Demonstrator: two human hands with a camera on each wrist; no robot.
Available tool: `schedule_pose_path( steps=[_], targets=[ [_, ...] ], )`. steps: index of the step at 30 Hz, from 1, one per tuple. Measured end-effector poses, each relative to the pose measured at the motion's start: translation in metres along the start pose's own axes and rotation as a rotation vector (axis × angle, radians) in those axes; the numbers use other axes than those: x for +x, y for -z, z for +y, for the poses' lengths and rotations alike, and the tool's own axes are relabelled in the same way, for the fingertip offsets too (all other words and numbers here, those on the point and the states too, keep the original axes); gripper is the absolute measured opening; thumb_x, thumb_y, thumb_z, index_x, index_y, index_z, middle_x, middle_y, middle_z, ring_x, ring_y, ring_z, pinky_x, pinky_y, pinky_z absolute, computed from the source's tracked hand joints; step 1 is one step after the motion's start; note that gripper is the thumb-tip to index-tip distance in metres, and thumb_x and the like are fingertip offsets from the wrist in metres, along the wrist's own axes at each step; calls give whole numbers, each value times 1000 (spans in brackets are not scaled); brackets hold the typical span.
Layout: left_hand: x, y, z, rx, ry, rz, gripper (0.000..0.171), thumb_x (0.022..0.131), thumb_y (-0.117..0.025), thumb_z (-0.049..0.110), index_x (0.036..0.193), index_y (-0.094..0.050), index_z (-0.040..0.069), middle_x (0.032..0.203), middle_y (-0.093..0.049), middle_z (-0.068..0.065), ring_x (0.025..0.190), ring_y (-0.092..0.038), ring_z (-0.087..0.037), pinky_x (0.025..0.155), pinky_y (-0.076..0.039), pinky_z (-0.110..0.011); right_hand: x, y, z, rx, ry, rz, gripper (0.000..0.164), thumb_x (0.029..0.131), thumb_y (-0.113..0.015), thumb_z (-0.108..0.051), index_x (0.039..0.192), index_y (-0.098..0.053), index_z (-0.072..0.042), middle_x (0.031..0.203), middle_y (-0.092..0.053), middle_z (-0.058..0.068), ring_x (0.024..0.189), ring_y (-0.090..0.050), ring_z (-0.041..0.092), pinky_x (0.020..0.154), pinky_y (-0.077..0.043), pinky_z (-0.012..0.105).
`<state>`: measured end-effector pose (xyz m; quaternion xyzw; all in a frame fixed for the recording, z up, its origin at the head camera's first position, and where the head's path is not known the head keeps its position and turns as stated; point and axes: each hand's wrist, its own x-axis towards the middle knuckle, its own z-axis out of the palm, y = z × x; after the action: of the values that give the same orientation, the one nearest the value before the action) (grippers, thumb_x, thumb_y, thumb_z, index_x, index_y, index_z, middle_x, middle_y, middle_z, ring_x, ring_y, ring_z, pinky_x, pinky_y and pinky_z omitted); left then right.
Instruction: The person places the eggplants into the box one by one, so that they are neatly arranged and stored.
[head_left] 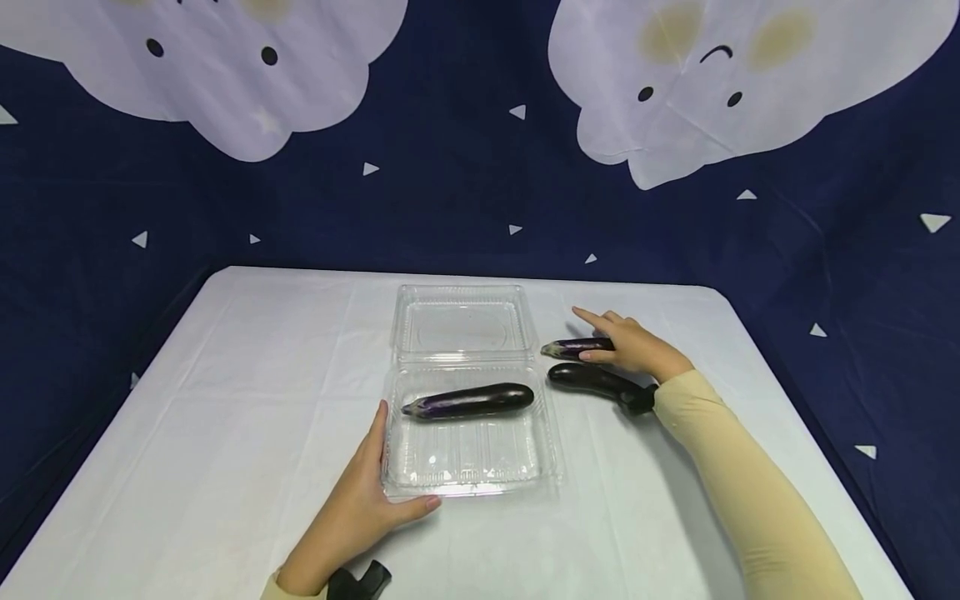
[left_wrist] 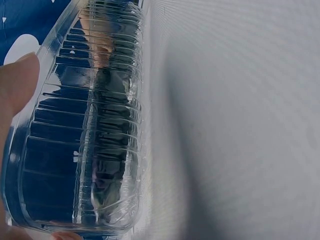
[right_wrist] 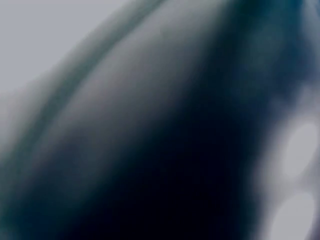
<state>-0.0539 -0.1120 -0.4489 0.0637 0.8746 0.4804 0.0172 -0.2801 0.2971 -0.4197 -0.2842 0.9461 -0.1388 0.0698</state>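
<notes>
A clear plastic container (head_left: 472, 450) lies with its lid (head_left: 461, 325) folded back. One dark purple eggplant (head_left: 472, 402) rests across its base. My left hand (head_left: 367, 492) touches the near-left corner, thumb along the front edge and fingers by the left side; the left wrist view shows the thumb (left_wrist: 20, 82) at the rim. Right of the container, my right hand (head_left: 633, 346) is over a second eggplant (head_left: 566, 347), thumb on its near side and index finger stretched out beyond it. A third eggplant (head_left: 588, 379) lies just nearer, partly covered by the wrist camera.
A white cloth covers the table (head_left: 225, 400). Behind it hangs a dark blue curtain (head_left: 450, 208) with white clouds and triangles. Close, blurred dark shapes fill much of the right wrist view.
</notes>
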Motion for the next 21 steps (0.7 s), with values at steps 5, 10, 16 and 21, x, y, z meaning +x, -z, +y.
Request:
schedule_pose_path(
  steps=[5,10,16,21],
  targets=[
    [0,-1,-1,-6,-1,3,140,65,-90,49,160,3,7,164,-15,-23,148,-25,-41,115,-28,-60,1,-3,3,31,-4,-6,82,91,-71,-36,157,-29,-15,102,-58,12,92,-57,27,92,-45,52],
    [0,-1,-2,-6,-5,7,139,65,-91,49,160,2,7,164,-15,-22,148,-25,-41,115,-28,-60,3,-5,5,55,-18,-36,83,91,-70,-40,157,-29,-14,101,-60,11,93,-58,24,93,-45,49],
    [1,-1,-2,-5,1,6,140,65,-91,50,160,3,8,164,-16,-22,148,-26,-40,115,-28,-60,3,-6,3,55,15,-30,80,92,-69,-40,156,-31,-13,117,-63,19,109,-61,32,101,-44,53],
    [1,-1,-2,-4,8,3,139,65,-91,49,160,2,8,164,-16,-22,148,-25,-40,115,-28,-59,3,-8,3,53,25,-8,78,91,-70,-40,155,-35,-13,115,-64,17,106,-62,29,98,-45,51]
  ],
)
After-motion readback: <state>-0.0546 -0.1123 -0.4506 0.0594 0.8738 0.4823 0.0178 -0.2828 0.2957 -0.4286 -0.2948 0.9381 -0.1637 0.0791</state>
